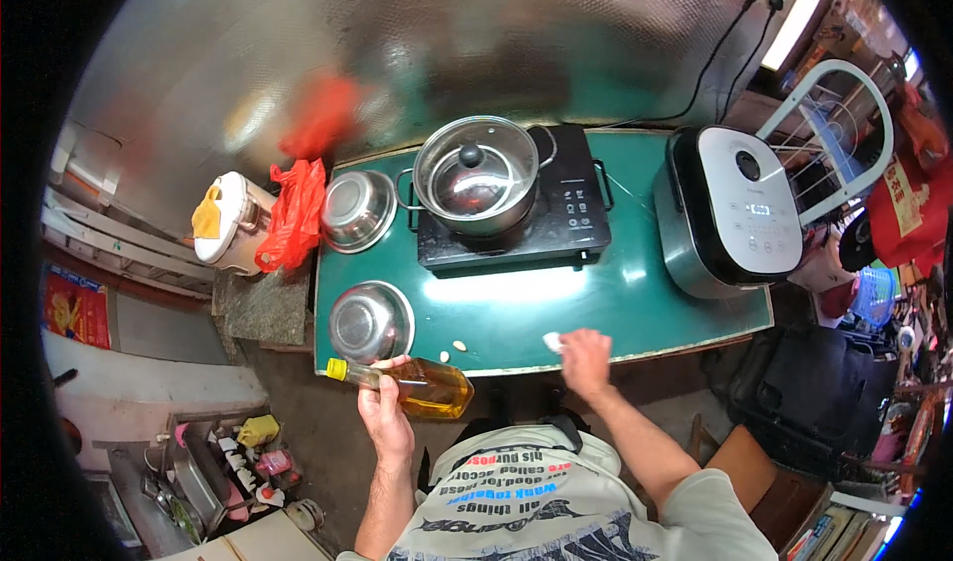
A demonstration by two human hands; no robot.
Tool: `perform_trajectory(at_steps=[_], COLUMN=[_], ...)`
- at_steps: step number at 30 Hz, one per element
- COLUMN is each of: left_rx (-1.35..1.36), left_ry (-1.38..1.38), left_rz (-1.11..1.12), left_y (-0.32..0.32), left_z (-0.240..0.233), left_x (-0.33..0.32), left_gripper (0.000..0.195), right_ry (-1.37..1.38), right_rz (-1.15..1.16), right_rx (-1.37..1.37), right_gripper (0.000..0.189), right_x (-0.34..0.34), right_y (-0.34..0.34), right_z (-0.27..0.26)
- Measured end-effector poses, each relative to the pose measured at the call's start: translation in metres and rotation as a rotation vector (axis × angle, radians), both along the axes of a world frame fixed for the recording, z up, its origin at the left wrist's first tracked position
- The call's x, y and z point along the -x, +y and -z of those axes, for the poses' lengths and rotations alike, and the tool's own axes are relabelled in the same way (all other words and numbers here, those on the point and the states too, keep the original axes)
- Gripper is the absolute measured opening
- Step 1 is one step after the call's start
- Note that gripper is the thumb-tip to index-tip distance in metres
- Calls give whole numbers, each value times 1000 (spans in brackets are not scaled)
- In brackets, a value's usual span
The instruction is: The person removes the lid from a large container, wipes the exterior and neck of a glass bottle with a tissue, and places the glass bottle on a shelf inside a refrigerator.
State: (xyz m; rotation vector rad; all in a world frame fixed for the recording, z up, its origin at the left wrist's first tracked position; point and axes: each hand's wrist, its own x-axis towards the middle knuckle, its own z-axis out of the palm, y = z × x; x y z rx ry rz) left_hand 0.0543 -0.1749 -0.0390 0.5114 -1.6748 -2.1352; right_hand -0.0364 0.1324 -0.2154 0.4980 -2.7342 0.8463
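Observation:
My left hand (389, 412) grips the neck of a clear bottle of yellow oil (435, 388) with a yellow cap, tilted almost flat at the table's near left edge. My right hand (587, 360) pinches a small crumpled white thing, perhaps tissue, (552, 342) over the front edge of the green table (640, 323). Two small pale pieces (452, 351), perhaps garlic cloves, lie between the hands. Just beyond the bottle is an upturned metal bowl (371, 321); another metal bowl (359, 211) stands behind it. A lidded steel pot (476, 177) sits on a black electric cooktop (569, 226).
A rice cooker (733, 211) stands at the table's right end, beside a white metal rack (856, 181). To the left are a red plastic bag (294, 218) and a white-lidded container (231, 222) bearing a yellow cloth. Black cords (703, 84) run down the foil-covered wall.

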Motion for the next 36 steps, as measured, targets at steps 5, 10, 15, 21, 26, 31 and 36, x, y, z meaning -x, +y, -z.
perform_trajectory(at_steps=[5,10,15,21,26,31,36], left_rx=[-1,23,21,91,105,67,23], left_ry=[-56,31,5,-81,-96,-105,-60], left_rz=[50,53,-60,-310,-491,-606,-665], left_y=[21,34,40,40,29,6,-42], left_z=[-5,-4,-11,-21,-12,-11,9], left_x=[14,12,-15,-79,-137,-174,-220], left_gripper=[26,26,28,28,27,26,24], right_ry=[-13,-63,-21,6,0,-120,-345], right_rz=[454,497,262,-89,-447,-538,-528], right_rx=[-98,-91,-19,20,8,84,226], right_gripper=[23,26,25,24,23,20,14], right_x=[-7,-6,37,75,31,-18,-76], right_y=[136,144,72,-19,-65,-72,-103], right_z=[-11,-1,2,6,-2,-3,-5])
